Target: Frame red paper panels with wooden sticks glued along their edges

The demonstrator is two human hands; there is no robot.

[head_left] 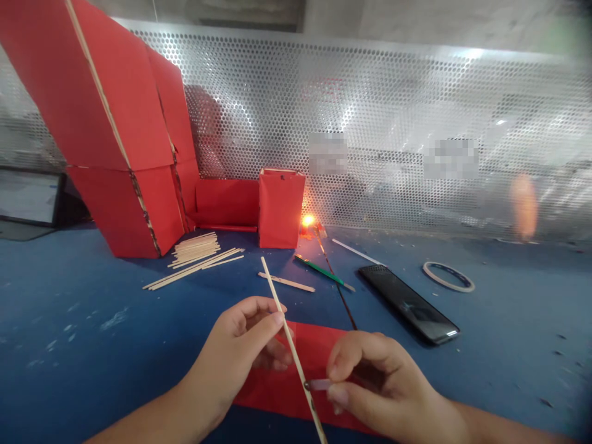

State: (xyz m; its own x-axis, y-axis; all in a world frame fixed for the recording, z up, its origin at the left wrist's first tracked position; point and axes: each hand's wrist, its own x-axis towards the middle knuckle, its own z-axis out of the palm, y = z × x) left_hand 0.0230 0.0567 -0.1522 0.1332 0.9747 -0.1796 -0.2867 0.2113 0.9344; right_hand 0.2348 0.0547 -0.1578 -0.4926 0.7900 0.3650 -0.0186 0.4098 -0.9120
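Observation:
My left hand (254,336) pinches a thin wooden stick (291,342) between thumb and fingers, with the stick slanting from upper left to lower right. Dark smears mark its lower part. Between the thumb and forefinger of my right hand (377,379) is a short, translucent glue stick (319,385). Its dark tip touches the side of the wooden stick. Beneath both hands lies a red sheet (319,339), partly covered by them.
A small flame (308,219) burns beside a red box (281,209). Tall red panels (134,111) stand at left, near a pile of wooden sticks (197,250). Rightward lie a green-handled craft knife (324,271), a black phone (409,305) and a tape ring (448,277). Perforated metal (393,111) stands behind.

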